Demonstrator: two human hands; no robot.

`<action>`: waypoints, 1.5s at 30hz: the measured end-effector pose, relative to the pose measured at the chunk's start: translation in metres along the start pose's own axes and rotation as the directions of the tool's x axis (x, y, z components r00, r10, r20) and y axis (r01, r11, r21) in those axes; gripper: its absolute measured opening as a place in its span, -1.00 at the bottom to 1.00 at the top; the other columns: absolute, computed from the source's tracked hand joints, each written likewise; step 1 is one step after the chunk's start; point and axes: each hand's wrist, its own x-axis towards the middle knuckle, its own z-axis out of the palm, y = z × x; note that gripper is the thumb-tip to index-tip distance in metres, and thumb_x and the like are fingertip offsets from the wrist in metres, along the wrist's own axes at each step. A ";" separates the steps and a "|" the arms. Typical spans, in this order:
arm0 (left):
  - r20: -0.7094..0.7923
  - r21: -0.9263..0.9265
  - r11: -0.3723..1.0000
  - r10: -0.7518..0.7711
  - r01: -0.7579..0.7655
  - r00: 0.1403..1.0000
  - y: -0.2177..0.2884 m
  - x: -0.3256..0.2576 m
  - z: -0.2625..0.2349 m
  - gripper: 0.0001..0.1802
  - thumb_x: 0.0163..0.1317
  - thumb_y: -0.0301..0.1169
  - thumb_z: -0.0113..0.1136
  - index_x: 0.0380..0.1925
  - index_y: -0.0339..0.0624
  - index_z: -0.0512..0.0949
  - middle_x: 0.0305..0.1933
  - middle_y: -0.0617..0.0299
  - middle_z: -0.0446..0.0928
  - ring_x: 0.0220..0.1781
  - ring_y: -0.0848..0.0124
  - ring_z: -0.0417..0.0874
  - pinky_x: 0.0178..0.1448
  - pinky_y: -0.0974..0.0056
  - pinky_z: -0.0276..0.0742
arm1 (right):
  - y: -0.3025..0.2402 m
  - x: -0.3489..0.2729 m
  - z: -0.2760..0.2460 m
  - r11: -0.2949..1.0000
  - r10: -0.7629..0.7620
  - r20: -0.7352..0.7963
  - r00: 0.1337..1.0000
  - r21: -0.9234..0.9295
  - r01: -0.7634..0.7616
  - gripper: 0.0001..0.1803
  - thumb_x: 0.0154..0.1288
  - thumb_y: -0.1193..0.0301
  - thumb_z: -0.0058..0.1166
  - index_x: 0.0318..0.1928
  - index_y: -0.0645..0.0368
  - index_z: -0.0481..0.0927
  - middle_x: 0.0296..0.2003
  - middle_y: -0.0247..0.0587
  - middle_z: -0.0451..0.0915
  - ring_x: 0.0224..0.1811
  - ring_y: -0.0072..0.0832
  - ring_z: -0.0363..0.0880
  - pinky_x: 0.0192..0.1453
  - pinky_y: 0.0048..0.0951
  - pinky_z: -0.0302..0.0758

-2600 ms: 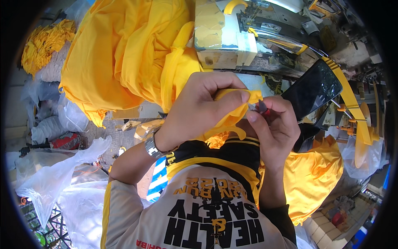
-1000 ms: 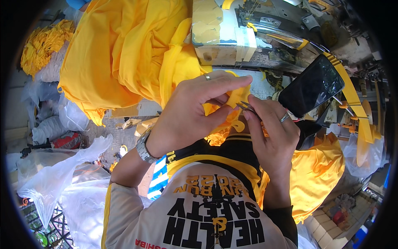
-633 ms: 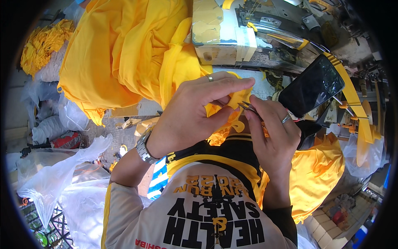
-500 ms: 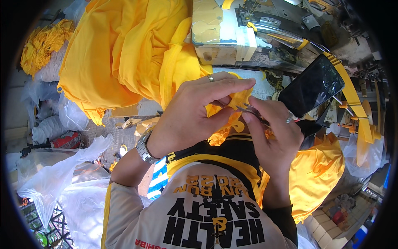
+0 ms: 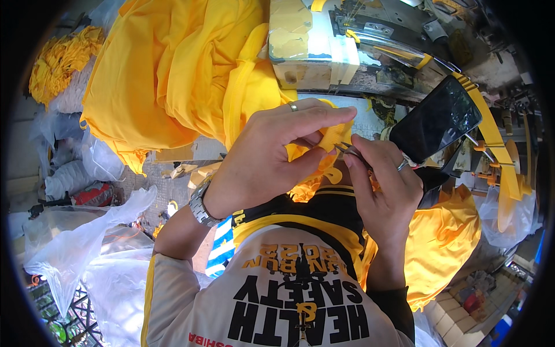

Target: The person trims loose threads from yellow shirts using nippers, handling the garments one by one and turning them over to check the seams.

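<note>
Left hand: the left hand (image 5: 269, 150) holds the yellow strip (image 5: 332, 136), the index finger stretched over its top and the thumb bent below; these two are spread apart with cloth between them, and the other fingers are hidden, so I cannot tell how tightly they close
Right hand: the right hand (image 5: 386, 179) has thumb and index finger pinched on the snips (image 5: 354, 153), a small dark tool with two narrow points
Yellow strip: ribbed cloth between the two hands, above the lap, with a curled end hanging under the left thumb
Snips: points slightly apart, aimed left at the strip's near edge; whether they touch it I cannot tell
Step in hand: looks like fine work with the points along the strip's edge, likely snipping or picking at thread
Next move calls for: a steady, flat strip, and points placed carefully clear of the left thumb
Cloth pile: a big yellow pile (image 5: 167, 81) lies beyond the left hand, beside a taped box (image 5: 293, 43)
Worktop: pale worktop (image 5: 359, 110) just past the fingers, with a dark phone (image 5: 436, 121) leaning at its right
</note>
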 end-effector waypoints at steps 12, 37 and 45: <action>0.032 0.011 1.000 -0.015 0.014 0.999 0.003 0.001 0.000 -0.39 -0.03 -0.79 0.22 0.10 -0.16 0.57 -0.04 0.14 0.63 -0.24 0.46 0.67 -0.19 0.41 0.59 | -0.008 0.007 -0.006 0.934 0.097 -0.017 0.995 0.346 -0.085 -0.71 0.06 0.70 0.29 -0.15 0.34 0.63 -0.37 -0.13 0.63 -0.41 -0.49 0.61 -0.40 -0.60 0.46; -0.114 -0.143 0.981 -0.151 0.135 0.982 0.005 0.002 0.009 -0.87 0.19 -0.50 0.33 -0.35 -0.39 0.66 -0.47 0.23 0.60 -0.42 0.58 0.54 -0.33 0.47 0.40 | -0.009 0.000 -0.007 0.810 0.330 0.313 0.891 0.391 -0.438 -0.82 0.16 0.53 0.32 -0.33 0.34 0.56 -0.54 -0.18 0.52 -0.58 -0.58 0.46 -0.52 -0.53 0.35; -0.116 -0.175 0.975 -0.158 0.136 0.981 0.010 0.001 0.011 -0.89 0.21 -0.51 0.31 -0.36 -0.37 0.66 -0.45 0.24 0.62 -0.42 0.59 0.57 -0.31 0.47 0.44 | -0.002 0.003 -0.003 0.892 0.185 0.300 0.936 0.347 -0.288 -0.83 0.09 0.55 0.35 -0.35 0.25 0.58 -0.56 -0.26 0.48 -0.59 -0.59 0.40 -0.52 -0.55 0.29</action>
